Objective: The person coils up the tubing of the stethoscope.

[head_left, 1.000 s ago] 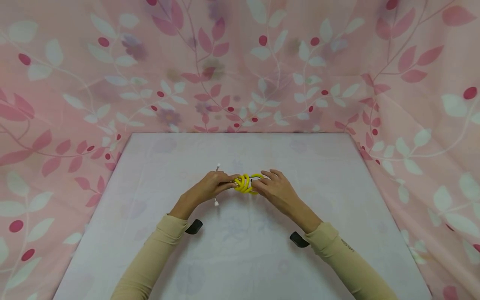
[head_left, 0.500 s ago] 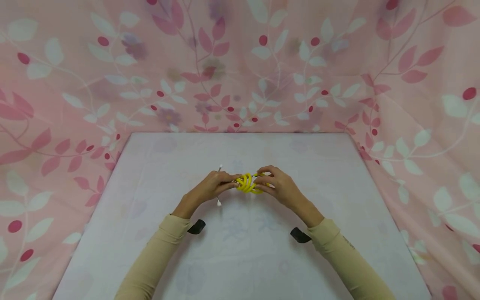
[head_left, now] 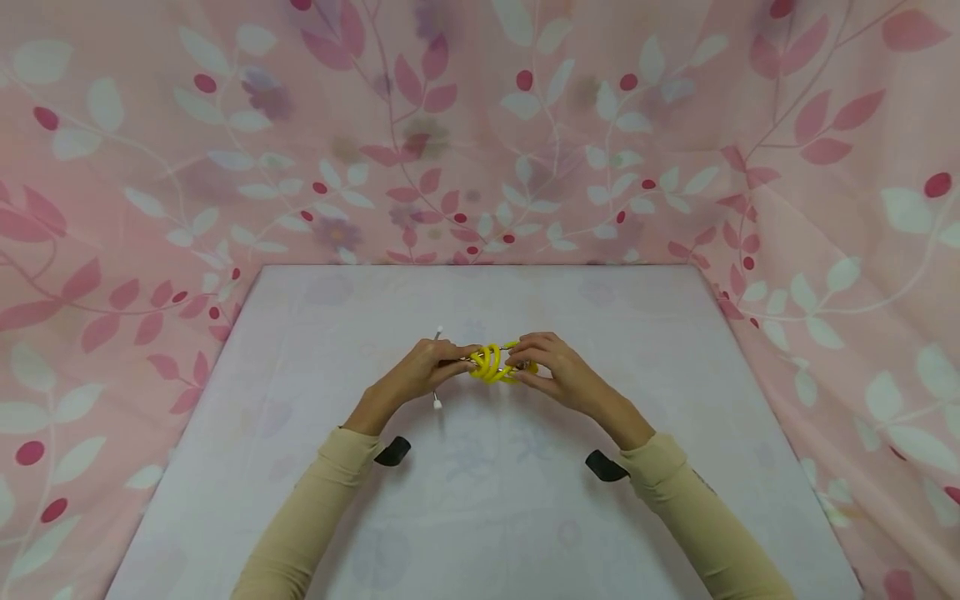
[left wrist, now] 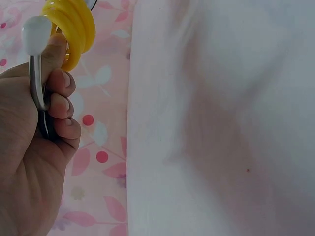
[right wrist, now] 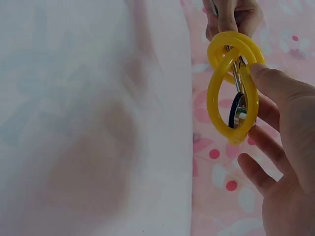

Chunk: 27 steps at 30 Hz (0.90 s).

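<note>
A stethoscope (head_left: 487,364) is held up between both hands over the middle of the table, its yellow tubing wound in several turns. My left hand (head_left: 418,372) grips its metal ear tubes, fingers curled round them in the left wrist view. White eartips (left wrist: 35,35) stick out on both sides of that hand. My right hand (head_left: 561,373) pinches the tubing at the right end, with the thumb on the yellow loop (right wrist: 213,101) in the right wrist view. Inside this loop shows the chest piece (right wrist: 239,118), metal with a black rim. Fingers partly hide the tubing's far side.
A white cloth covers the table (head_left: 480,517) below the hands. Pink curtains (head_left: 480,125) with leaf patterns hang behind it and along both sides. Dark curved pieces (head_left: 392,451) stand out by the wrists, under the beige sleeves (head_left: 307,508).
My right hand has shifted slightly right and its fingers have changed their hold on the yellow loop. My left hand keeps its grip on the ear tubes, nearly still.
</note>
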Each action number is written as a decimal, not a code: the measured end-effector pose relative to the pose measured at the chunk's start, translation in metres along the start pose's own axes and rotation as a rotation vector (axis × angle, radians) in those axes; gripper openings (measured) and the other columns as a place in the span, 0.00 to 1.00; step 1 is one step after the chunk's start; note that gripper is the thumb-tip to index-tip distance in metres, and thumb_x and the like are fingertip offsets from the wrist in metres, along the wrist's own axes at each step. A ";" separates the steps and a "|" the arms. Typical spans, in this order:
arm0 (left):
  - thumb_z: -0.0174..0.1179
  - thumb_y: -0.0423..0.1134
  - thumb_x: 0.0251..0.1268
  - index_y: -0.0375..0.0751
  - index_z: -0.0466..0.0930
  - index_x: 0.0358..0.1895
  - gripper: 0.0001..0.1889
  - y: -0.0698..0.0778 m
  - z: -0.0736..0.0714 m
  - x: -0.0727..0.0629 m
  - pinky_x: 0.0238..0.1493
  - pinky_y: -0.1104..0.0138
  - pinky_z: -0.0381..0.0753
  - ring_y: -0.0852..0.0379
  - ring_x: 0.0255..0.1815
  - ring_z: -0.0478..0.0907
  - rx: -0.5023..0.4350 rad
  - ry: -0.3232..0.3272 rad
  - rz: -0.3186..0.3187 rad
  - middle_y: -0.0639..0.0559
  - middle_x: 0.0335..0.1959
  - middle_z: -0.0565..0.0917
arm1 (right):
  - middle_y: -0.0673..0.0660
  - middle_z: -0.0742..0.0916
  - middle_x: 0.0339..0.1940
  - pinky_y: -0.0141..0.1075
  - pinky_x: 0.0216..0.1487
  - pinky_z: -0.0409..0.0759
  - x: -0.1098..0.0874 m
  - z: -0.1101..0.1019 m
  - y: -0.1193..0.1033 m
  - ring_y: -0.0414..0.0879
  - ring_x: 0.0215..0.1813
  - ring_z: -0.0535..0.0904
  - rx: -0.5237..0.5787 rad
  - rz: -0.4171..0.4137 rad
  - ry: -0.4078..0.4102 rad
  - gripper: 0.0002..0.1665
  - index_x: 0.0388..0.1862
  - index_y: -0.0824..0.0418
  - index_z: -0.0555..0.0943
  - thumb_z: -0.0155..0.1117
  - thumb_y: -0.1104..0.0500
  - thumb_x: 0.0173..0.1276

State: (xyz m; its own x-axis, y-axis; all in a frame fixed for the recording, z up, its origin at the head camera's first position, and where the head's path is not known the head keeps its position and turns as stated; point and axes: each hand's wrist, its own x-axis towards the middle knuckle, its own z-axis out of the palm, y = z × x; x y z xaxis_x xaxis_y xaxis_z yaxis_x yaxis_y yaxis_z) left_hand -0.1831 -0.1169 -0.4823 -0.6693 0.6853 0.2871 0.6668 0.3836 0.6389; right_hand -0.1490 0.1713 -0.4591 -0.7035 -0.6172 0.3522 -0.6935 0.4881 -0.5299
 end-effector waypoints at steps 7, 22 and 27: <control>0.63 0.41 0.66 0.43 0.80 0.61 0.21 -0.001 -0.003 0.000 0.30 0.73 0.74 0.64 0.28 0.70 0.003 -0.006 -0.009 0.54 0.43 0.89 | 0.55 0.84 0.55 0.47 0.59 0.78 -0.002 0.004 0.004 0.51 0.61 0.76 -0.022 -0.019 0.045 0.20 0.51 0.58 0.84 0.75 0.62 0.58; 0.63 0.43 0.67 0.45 0.79 0.62 0.21 -0.002 -0.001 0.000 0.30 0.73 0.75 0.65 0.28 0.71 0.002 -0.006 0.001 0.56 0.39 0.89 | 0.61 0.80 0.63 0.44 0.57 0.81 -0.001 0.008 0.015 0.52 0.60 0.80 0.103 0.082 0.055 0.43 0.66 0.63 0.74 0.81 0.57 0.51; 0.62 0.44 0.67 0.45 0.79 0.62 0.21 -0.003 -0.001 0.000 0.31 0.73 0.76 0.65 0.29 0.72 0.001 -0.015 0.002 0.55 0.42 0.89 | 0.60 0.82 0.58 0.40 0.51 0.84 -0.001 0.012 0.018 0.50 0.52 0.83 0.204 0.135 0.022 0.40 0.64 0.67 0.75 0.80 0.60 0.52</control>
State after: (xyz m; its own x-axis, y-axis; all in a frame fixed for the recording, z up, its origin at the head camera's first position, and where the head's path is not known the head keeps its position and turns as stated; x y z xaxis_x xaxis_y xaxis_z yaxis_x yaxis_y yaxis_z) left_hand -0.1851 -0.1181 -0.4836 -0.6632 0.6949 0.2779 0.6684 0.3829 0.6377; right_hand -0.1584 0.1735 -0.4783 -0.7924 -0.5402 0.2835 -0.5492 0.4293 -0.7170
